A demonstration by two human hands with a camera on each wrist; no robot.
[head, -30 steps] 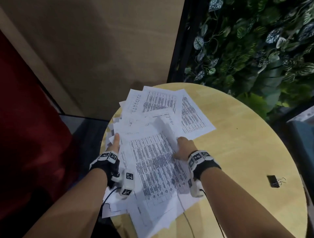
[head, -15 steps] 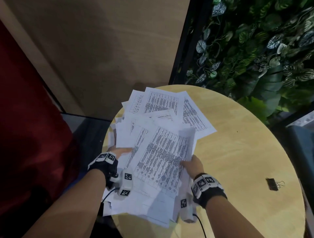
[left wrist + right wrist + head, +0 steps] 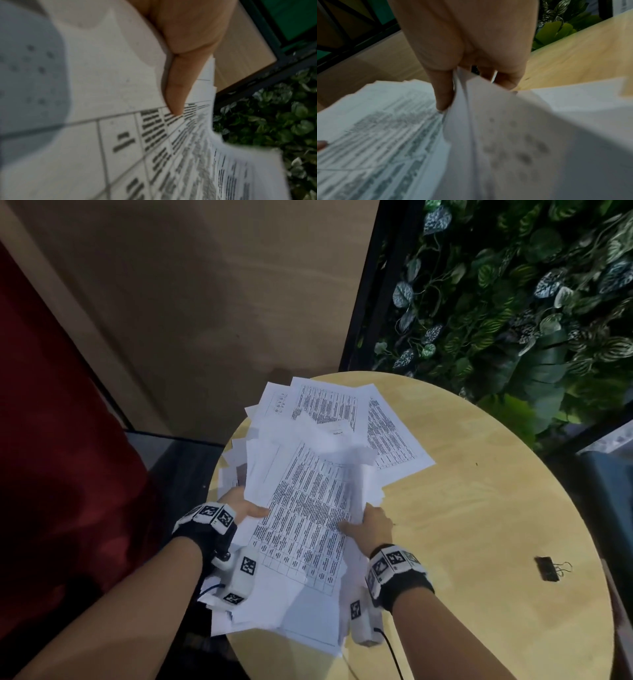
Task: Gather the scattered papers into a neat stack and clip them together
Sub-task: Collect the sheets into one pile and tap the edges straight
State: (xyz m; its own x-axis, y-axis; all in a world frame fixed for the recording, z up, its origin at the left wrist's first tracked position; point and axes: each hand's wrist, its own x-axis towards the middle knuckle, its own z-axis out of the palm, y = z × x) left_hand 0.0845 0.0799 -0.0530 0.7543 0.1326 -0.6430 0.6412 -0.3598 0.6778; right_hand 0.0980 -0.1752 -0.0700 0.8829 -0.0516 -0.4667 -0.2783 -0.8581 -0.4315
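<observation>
- Both hands had hold of the papers (image 3: 301, 529): left hand (image 3: 239, 508) pinched the left edge, thumb flat on the top printed sheet and fingers hidden under the pile.
- Right hand (image 3: 371, 525) gripped the right edge, thumb on the print, fingers curled behind a raised fold of sheets. Right wrist view showed the same, paper wedged between thumb and fingers.
- Papers sat on the left part of the round wooden table (image 3: 479, 508), near ends overhanging the table edge toward the person. Pile was fanned and skewed, not squared.
- Several sheets (image 3: 387, 433) lay further back, flat on the table and seemingly outside either grip, though overlapped by the held bunch.
- Binder clip (image 3: 548, 568) lay well apart on the right side of the table, untouched, handles folded out.
- Judged stage: mid-gather, no alignment yet, clipping not started.
- Risks:
  - overhanging bottom sheets could slide off the near edge if the pile got lifted without support underneath;
  - the raised fold on the right could crease if squeezed harder;
  - back sheets could get left behind if the bunch got pulled in without scooping them;
  - a thick, uneven stack could shed its outer sheets from the clip if not tapped square first.
- Containers: none visible, nothing held inside anything.
</observation>
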